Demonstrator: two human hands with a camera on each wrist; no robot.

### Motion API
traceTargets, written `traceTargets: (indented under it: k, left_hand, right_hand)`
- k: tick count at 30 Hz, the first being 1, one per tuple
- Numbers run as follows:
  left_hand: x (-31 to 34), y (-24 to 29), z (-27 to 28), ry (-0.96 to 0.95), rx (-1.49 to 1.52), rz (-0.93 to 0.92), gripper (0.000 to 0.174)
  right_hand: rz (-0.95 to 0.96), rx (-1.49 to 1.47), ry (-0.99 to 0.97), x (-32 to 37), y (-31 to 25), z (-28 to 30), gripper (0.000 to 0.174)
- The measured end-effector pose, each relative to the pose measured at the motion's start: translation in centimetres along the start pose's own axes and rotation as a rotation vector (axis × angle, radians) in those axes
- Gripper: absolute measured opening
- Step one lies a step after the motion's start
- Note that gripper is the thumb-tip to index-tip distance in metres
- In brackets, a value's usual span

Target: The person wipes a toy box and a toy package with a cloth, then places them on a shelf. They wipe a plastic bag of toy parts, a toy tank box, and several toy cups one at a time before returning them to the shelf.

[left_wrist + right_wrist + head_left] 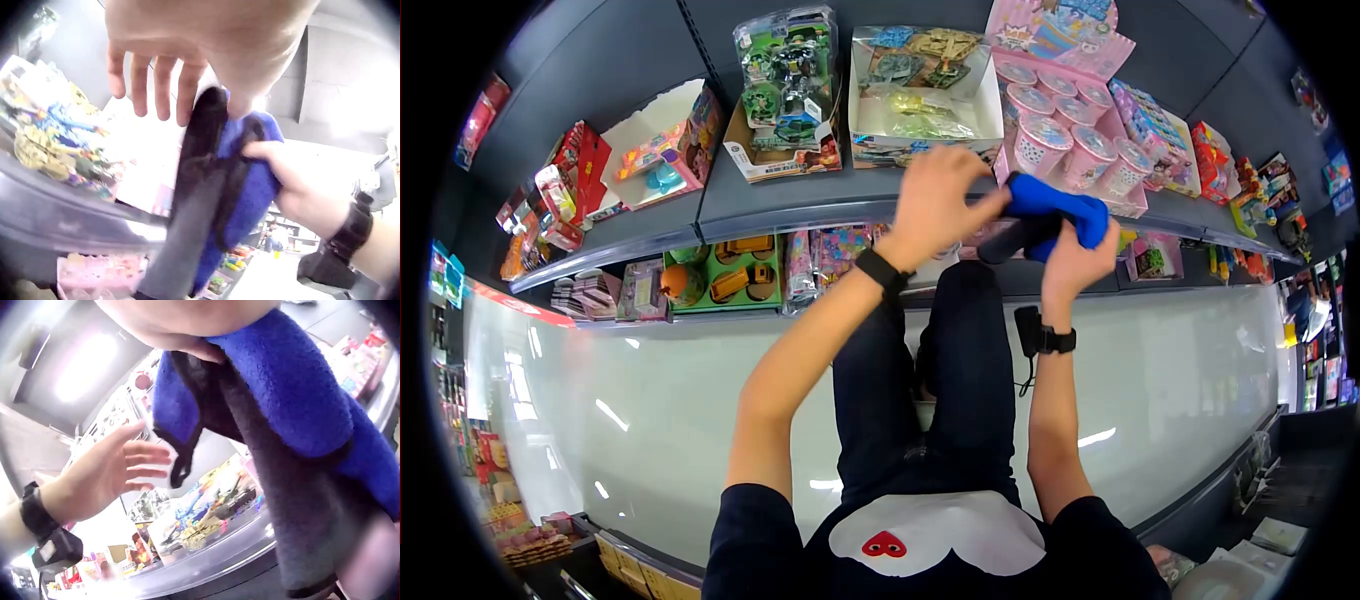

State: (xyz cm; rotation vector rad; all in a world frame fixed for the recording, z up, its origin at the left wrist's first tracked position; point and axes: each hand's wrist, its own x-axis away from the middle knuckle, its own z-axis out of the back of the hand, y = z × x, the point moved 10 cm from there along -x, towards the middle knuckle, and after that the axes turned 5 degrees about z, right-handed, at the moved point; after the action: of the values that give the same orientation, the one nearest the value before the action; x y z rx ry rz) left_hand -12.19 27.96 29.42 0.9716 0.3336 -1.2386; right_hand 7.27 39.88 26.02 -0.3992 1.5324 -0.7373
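A cleaning cloth, blue on one side and dark grey on the other (1055, 215), hangs folded from my right hand (1082, 262). The right thumb and fingers grip it, as the left wrist view shows with the thumb across the blue cloth (250, 194). A black edging and a small hanging loop show on the cloth (294, 394) in the right wrist view. My left hand (940, 200) is just left of the cloth, fingers spread and relaxed. In the right wrist view that left hand (119, 465) stands apart from the cloth with nothing in it.
Behind the hands runs a dark shelf with a metal front edge (800, 218). On it stand a white box of bagged toys (925, 100), a box of green toy packs (785, 100) and pink-lidded cups (1040, 140). A lower shelf holds a green box of toy vehicles (725, 275).
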Motion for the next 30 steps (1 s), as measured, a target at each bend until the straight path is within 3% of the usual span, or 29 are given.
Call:
traceTargets:
  k: [1, 2, 5, 8, 11, 12, 15, 16, 17, 19, 22, 26, 29, 30]
  left_hand:
    - [-1.6, -2.5, 0.0, -0.017, -0.013, 0.083, 0.024]
    - [-2.7, -3.1, 1.7, 0.177, -0.117, -0.019, 0.023]
    - [-5.7, -6.9, 0.9, 0.185, -0.574, -0.037, 0.031]
    - [-6.0, -14.7, -4.1, -0.296, -0.594, 0.28, 0.043]
    - [-7.1, -18.0, -7.3, -0.651, -0.191, 0.221, 0.049]
    - [-7.4, -17.6, -6.5, -0.549, -0.181, 0.194, 0.04]
    - [-8.2, -18.4, -6.4, -0.549, -0.292, 0.281, 0.028]
    - [-9.3, -17.2, -5.3, -0.404, -0.317, 0.17, 0.019]
    - [-10.0, -16.0, -4.2, -0.361, -0.317, 0.198, 0.014]
    - [-11.7, -13.3, -1.0, -0.07, -0.382, 0.026, 0.013]
    - [-12.8, -11.1, 4.1, 0.176, -0.213, 0.019, 0.018]
    - [-11.8, -7.4, 9.2, 0.286, 0.176, 0.255, 0.022]
    - [-9.6, -2.7, 11.3, 0.395, 0.218, 0.105, 0.024]
    - [-9.8, -2.1, 10.3, 0.271, 0.714, 0.128, 0.021]
  right_hand:
    - [-0.043, -0.007, 0.05, 0.3, 1.7, 0.8, 0.027]
    - [-0.052, -0.024, 0.058, 0.5, 2.2, 1.4, 0.027]
    - [-0.148, 0.06, 0.013, 2.9, 4.9, 3.9, 0.026]
    - [-0.248, 0.104, 0.005, 5.5, 9.1, 5.4, 0.025]
    - [-0.323, 0.137, 0.008, 7.0, 10.7, 7.2, 0.025]
    - [-0.345, 0.136, 0.008, 7.3, 10.9, 7.7, 0.026]
    - [-0.379, 0.119, -0.064, 8.3, 12.1, 8.7, 0.027]
    - [-0.368, 0.119, -0.071, 8.6, 12.2, 9.2, 0.027]
    - [-0.358, 0.121, -0.076, 8.8, 12.2, 9.6, 0.027]
    - [-0.344, 0.122, -0.091, 8.6, 12.0, 10.3, 0.028]
    - [-0.307, 0.136, -0.119, 7.5, 11.7, 11.4, 0.029]
    - [-0.215, 0.097, -0.167, 5.8, 9.3, 10.9, 0.027]
    - [-0.247, -0.071, -0.151, 4.2, 7.0, 9.7, 0.025]
    - [-0.254, -0.169, -0.151, 3.5, 6.2, 8.8, 0.027]
